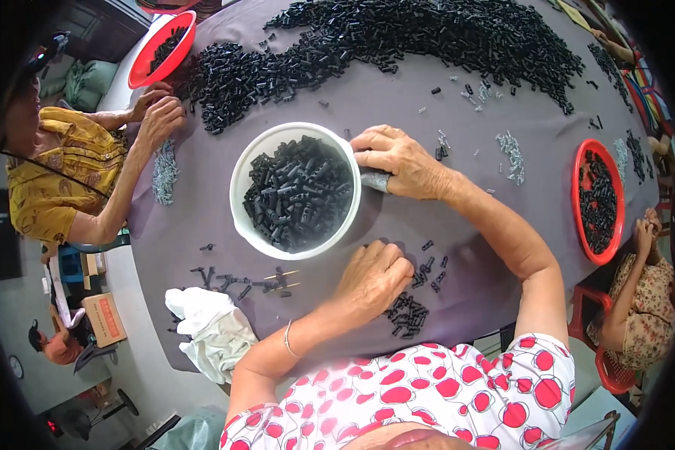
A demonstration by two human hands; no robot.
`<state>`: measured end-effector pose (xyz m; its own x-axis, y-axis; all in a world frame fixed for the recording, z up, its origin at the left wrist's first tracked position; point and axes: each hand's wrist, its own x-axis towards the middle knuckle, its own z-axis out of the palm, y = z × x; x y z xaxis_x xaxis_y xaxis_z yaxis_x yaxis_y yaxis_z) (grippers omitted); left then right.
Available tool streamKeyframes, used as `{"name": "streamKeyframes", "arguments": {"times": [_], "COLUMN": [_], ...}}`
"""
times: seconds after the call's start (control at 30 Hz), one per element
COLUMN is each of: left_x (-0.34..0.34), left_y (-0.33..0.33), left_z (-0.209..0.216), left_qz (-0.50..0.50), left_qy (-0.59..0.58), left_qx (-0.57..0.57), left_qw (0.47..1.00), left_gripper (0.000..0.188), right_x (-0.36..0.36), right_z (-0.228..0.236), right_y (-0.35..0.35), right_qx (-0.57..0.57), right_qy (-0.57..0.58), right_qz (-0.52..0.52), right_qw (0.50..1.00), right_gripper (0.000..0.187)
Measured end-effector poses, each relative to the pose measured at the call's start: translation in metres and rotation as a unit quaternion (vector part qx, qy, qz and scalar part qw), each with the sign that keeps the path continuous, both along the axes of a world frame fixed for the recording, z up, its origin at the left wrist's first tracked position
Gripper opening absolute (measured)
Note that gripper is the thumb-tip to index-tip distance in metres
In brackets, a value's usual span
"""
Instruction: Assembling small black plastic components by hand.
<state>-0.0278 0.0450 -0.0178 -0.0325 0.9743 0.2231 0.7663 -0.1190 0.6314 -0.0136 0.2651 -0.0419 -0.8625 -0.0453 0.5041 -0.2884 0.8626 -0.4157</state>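
Tub [268, 141] is holding many parts [300, 191]; pile [420, 37] is waiting. Left hand [375, 277] is lying curled, right hand [405, 161] touching tub; grips unclear.

— Describe the left hand [373, 277].
— Back upward, curled at the fingers [400, 268], hidden at the tips; impossible to tell how tightly closed.
— And along the left forearm [319, 326]?
— Slanted forward and rightward from a bent elbow [256, 366].
— Now for the right hand [411, 163].
— Farther forward, pointed leftward, back upward too, loosely bent at the fingers.
— And along the right forearm [495, 217]?
— Angled forward and leftward from an elbow bent out to the side.
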Motion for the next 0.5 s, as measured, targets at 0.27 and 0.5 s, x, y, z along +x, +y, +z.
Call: {"name": "streamKeyframes", "arguments": {"times": [0.27,0.5], "left_x": [0.001,0.011], "left_y": [-0.001,-0.021], "left_z": [0.0,-0.002], "left_qz": [0.012,0.024], "left_qy": [0.019,0.044], "left_qx": [0.017,0.042], "left_qw": [1.0,0.998], "left_gripper": [0.018,0.017], "right_x": [0.05,0.099], "right_z": [0.007,0.009], "right_y": [-0.029,-0.05], "right_qx": [0.061,0.075], "right_qy": [-0.025,-0.066], "right_qz": [-0.028,-0.022], "right_qw": [0.997,0.995], "right_gripper": [0.026,0.039]}}
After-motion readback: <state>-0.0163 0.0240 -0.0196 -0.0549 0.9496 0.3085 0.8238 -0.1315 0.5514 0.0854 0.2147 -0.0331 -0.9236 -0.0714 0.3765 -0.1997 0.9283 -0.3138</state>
